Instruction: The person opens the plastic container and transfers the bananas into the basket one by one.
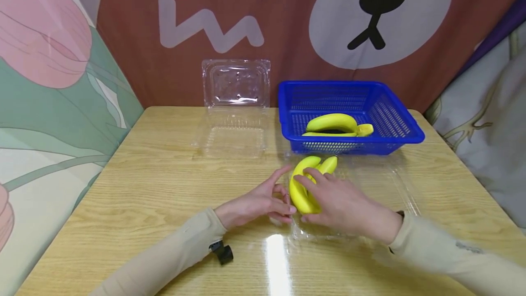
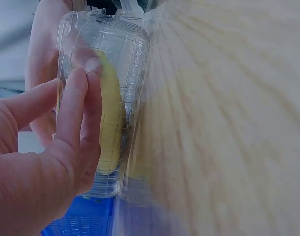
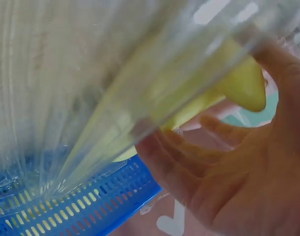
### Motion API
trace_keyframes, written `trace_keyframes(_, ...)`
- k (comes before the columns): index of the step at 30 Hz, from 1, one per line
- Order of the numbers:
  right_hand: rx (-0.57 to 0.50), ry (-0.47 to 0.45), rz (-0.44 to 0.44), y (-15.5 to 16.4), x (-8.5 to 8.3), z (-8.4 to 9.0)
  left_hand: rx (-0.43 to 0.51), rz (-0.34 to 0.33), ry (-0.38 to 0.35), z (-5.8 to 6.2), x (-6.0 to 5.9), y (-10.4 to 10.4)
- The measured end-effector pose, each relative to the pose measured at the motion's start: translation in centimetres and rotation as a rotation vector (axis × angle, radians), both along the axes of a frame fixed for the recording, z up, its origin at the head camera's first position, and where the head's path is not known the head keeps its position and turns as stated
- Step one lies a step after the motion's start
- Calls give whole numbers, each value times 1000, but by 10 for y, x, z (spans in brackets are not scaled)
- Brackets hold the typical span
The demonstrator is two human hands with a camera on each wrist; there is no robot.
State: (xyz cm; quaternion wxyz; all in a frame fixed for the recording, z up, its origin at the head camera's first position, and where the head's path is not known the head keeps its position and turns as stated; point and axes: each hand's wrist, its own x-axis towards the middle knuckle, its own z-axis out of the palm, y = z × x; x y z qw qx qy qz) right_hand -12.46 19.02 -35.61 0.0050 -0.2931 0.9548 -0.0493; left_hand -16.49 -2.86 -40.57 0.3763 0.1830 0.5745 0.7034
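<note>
A bunch of yellow bananas (image 1: 300,193) lies in the near clear plastic clamshell container (image 2: 133,46), just in front of the blue basket. From the right, my right hand (image 1: 343,200) reaches over the bunch and holds it, fingers across the top and thumb on the near side. My left hand (image 1: 260,202) is at the container's left side. In the left wrist view its thumb and fingers pinch the rim, and banana shows yellow through the clear wall. The right wrist view has the bananas between thumb and fingers, partly behind blurred clear plastic.
A blue plastic basket (image 1: 352,140) with more bananas (image 1: 333,122) in it stands at the back right. To its left, another clear clamshell (image 1: 236,138) stands with its lid (image 1: 237,83) raised against the curtain (image 1: 181,76). The wooden table (image 1: 156,186) reflects light in front.
</note>
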Motion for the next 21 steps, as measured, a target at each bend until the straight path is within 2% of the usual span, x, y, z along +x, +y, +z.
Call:
trace_keyframes(4,25,22,7,-3,3,-2,-1,7,4,1,1,0)
trace_keyframes(11,-7,-3,117,-5,6,2,-46,33,36,1,2,1)
trace_keyframes(16,-14,-11,133,-1,10,6,-110,71,101,2,2,1)
trace_keyframes(21,-24,-15,111,2,14,8,-132,102,102,3,4,2)
